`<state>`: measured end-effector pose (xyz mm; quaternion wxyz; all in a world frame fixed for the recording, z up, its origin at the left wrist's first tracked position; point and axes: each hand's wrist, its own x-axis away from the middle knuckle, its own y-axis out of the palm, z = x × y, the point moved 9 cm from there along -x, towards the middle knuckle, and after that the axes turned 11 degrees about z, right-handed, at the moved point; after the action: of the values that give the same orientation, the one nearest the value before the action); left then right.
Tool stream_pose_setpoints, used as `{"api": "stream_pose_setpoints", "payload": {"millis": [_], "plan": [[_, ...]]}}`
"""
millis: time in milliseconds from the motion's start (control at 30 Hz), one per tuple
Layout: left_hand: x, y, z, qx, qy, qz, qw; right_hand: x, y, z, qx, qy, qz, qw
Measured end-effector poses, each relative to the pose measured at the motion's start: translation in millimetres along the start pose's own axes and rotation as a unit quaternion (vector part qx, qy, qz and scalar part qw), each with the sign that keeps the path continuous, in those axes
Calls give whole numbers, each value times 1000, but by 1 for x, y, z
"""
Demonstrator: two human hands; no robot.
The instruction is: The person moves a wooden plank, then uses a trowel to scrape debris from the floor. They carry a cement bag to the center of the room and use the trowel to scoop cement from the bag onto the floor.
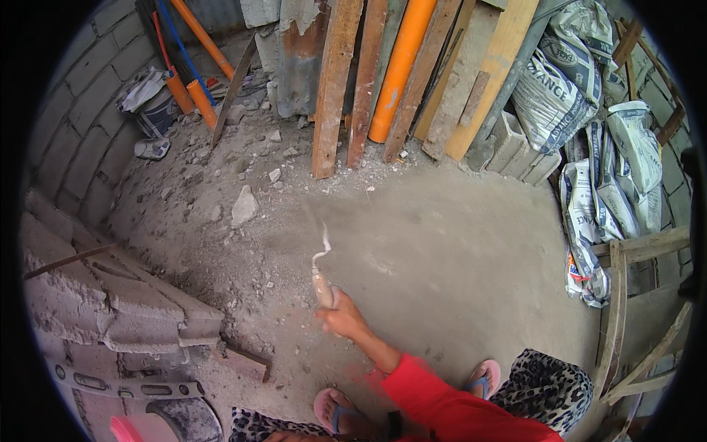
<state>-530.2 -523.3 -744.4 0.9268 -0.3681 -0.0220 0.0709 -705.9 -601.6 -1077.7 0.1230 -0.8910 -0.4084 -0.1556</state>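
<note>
My right hand (342, 315), at the end of a red sleeve, is closed around the wooden handle of a trowel (322, 286). The trowel's bent metal neck points away from me, and its blade is smeared by motion against the grey, dusty floor (456, 250). Whether the blade touches the ground I cannot tell. At the bottom edge, over the patterned trousers, a sliver of my left hand (294, 437) shows; its fingers are cut off by the picture's edge. Loose rubble and a pale stone chunk (244, 207) lie to the left of the blade.
Wooden planks (339, 88) and an orange pipe (401, 74) lean at the back. Cement bags (552, 99) and hollow blocks (515, 151) stand at right, near a wooden frame (617, 317). Concrete blocks (140, 317) and a spirit level (121, 383) lie at left.
</note>
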Motion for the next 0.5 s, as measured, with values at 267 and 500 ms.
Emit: {"api": "stream_pose_setpoints", "payload": {"millis": [267, 500], "plan": [[11, -6, -17, 5, -23, -1, 1000, -150, -288, 55, 29, 112, 310, 944], [-2, -8, -14, 6, -31, -18, 999, -178, 6, 40, 264, 47, 106, 957]]}}
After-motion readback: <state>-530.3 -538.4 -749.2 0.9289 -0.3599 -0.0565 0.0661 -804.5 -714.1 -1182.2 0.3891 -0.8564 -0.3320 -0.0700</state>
